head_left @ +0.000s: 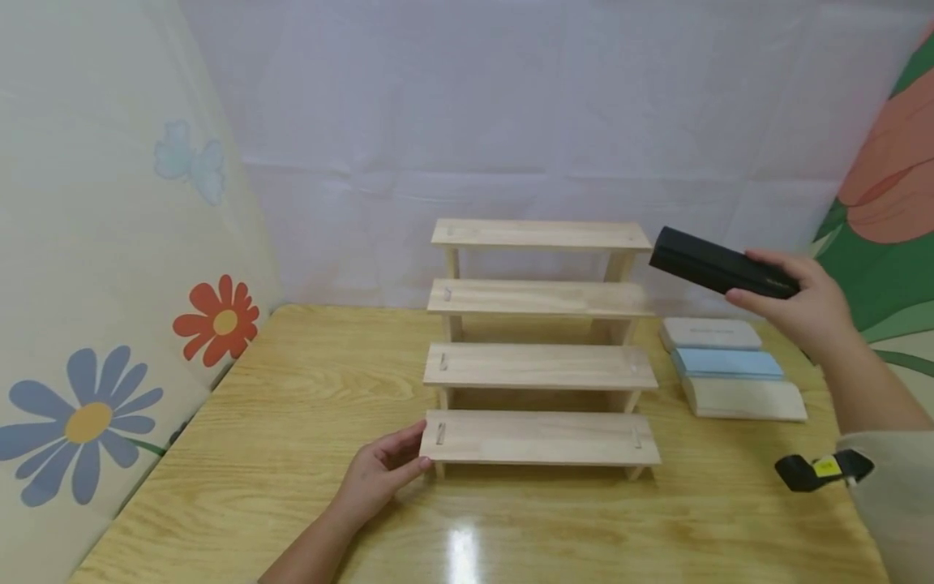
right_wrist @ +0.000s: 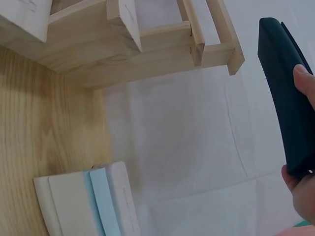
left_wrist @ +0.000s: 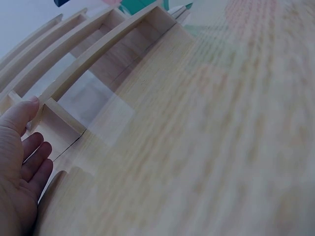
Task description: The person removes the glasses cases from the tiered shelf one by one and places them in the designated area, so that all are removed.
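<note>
A four-step wooden display rack (head_left: 540,438) stands on the table, its steps rising toward the back. At the left end of its lowest step, my left hand (head_left: 375,478) holds the board between thumb and forefinger; the left wrist view shows the thumb (left_wrist: 22,115) at the board's corner and the other fingers loosely bent below it. My right hand (head_left: 803,300) grips a black glasses case (head_left: 718,264) by its right end. The case is raised in the air, tilted, its free end just right of the top step (head_left: 540,234).
Right of the rack, white (head_left: 711,333), light blue (head_left: 728,364) and cream (head_left: 744,399) glasses cases lie in a row on the table (head_left: 328,381). A white cloth (head_left: 511,97) hangs behind. Flower-printed panels (head_left: 80,243) stand at both sides.
</note>
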Demonstrator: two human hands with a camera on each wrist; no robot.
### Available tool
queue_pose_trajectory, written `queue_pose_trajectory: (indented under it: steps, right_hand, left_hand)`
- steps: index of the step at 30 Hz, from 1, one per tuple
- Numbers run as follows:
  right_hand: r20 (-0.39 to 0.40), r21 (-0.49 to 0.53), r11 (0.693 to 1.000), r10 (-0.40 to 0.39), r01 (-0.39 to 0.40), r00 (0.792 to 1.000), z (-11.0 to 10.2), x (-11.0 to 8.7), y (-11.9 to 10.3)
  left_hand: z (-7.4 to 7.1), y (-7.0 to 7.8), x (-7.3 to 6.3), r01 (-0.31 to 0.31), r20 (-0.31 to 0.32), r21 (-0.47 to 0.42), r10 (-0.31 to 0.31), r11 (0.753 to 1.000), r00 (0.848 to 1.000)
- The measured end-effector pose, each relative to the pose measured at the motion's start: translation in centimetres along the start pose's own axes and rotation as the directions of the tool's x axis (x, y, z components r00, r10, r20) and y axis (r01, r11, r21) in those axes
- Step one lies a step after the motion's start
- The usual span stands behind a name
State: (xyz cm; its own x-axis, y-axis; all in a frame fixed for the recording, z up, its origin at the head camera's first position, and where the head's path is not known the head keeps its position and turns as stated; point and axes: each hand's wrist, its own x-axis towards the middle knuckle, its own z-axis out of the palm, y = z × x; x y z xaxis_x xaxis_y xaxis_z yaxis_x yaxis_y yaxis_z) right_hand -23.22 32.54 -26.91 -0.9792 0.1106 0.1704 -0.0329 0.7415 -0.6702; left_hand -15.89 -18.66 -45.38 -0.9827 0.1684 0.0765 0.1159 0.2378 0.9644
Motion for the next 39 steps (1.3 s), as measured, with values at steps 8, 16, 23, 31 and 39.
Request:
queue_pose_trajectory:
  steps: [8, 16, 23, 31, 39]
  right_hand:
    - [-0.031, -0.028, 0.999, 0.040, -0.041, 0.999, 0.1, -1.2, 1.9]
    - [-0.071, -0.072, 0.996, 0.046, -0.051, 0.996, 0.5, -2.3, 3.6]
    - [-0.060, -0.115, 0.991, 0.058, -0.064, 0.997, 0.8, -3.3, 5.0]
    - [-0.072, -0.113, 0.993, 0.032, -0.040, 0.997, 1.5, -4.5, 6.8]
    - [-0.080, -0.115, 0.993, 0.014, -0.024, 0.997, 2.2, -5.7, 8.4]
  left_hand:
    - [0.0, 0.1, 0.0, 0.003, -0.005, -0.001, -0.003, 1.000, 1.000]
    - [0.1, 0.1, -0.1, -0.007, 0.000, -0.008, 0.007, 1.000, 1.000]
    - [0.0, 0.1, -0.1, -0.006, 0.008, -0.009, 0.006, 1.000, 1.000]
    - [0.0, 0.0, -0.1, 0.000, 0.011, -0.009, 0.000, 1.000, 1.000]
    - [0.0, 0.0, 0.0, -0.014, 0.010, -0.005, 0.014, 1.000, 1.000]
